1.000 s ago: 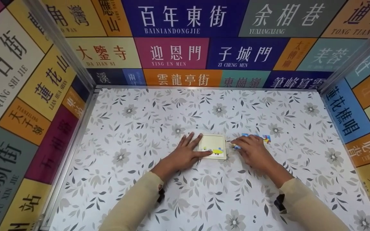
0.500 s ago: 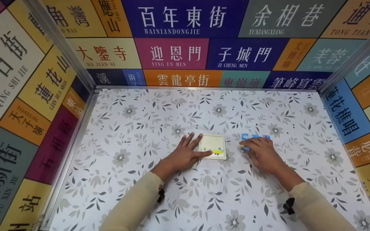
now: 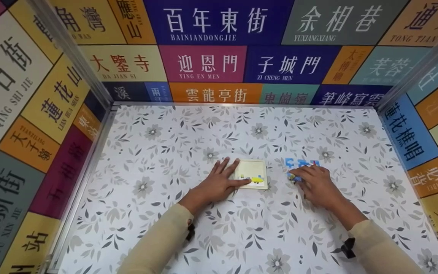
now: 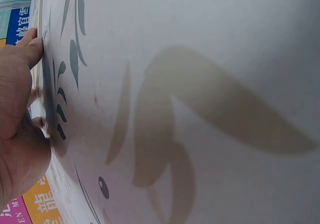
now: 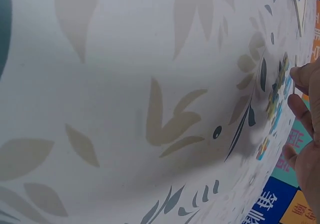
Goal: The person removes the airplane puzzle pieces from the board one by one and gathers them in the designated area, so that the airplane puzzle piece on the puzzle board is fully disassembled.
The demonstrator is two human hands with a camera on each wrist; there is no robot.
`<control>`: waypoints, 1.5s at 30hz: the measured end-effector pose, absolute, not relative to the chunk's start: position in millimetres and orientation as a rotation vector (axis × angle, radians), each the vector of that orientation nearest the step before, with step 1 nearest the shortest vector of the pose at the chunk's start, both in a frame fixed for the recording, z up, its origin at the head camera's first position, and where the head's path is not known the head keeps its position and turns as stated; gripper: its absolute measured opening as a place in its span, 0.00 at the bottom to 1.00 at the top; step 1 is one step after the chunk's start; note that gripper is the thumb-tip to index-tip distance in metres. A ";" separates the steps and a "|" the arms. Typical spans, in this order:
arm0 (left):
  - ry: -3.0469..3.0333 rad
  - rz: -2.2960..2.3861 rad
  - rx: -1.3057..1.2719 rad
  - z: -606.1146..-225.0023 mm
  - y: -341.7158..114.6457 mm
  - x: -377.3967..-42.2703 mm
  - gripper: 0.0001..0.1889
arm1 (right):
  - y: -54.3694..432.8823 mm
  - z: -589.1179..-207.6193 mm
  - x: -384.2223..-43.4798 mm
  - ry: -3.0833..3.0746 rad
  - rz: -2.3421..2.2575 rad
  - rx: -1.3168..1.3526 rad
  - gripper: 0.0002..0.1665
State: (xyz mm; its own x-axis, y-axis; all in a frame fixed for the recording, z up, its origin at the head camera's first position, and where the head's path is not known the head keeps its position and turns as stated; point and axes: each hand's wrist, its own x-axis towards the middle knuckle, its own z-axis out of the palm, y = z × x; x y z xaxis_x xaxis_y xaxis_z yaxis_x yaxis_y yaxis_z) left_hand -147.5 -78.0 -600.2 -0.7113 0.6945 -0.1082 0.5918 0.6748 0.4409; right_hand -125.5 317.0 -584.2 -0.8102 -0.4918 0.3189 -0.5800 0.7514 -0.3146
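The fingers of the right hand (image 3: 315, 182) are clamping a small piece (image 3: 294, 177) between their tips; the grip is catching it by its edges, probably so that its picture is staying uncovered; the fingers of the left hand (image 3: 221, 183) are spreading apart and flat at the left side of a tray (image 3: 252, 166), the thumb reaching over its near part; that hand is likely pressing to stop the tray sliding; a coloured strip (image 3: 257, 179) is lying along the tray's near side, partly under the thumb; blue loose pieces (image 3: 289, 163) are lying to the right of the tray, apart from it and partly hidden by the right hand, presumably within easy reach; everything is resting on a flower-patterned bench (image 3: 219, 243); lettered walls (image 3: 219, 38) are standing round its back and sides.
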 end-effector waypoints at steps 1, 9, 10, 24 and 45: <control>2.619 0.555 1.027 -600.0 -78.0 -147.7 0.24 | 317.9 -583.8 -125.5 -2.735 0.603 0.848 0.28; 2.621 0.546 1.033 -599.9 -77.6 -148.2 0.25 | 327.6 -580.5 -123.8 -2.730 0.607 0.833 0.29; 2.622 0.542 1.033 -599.7 -77.7 -148.0 0.25 | 329.0 -580.4 -123.5 -2.733 0.606 0.830 0.29; 2.624 0.568 1.023 -600.4 -78.3 -147.4 0.25 | 348.5 -583.5 -119.7 -2.791 0.610 0.785 0.34; 2.587 0.604 1.010 -602.0 -79.6 -148.2 0.24 | 371.6 -591.3 -116.5 -2.850 0.636 0.603 0.33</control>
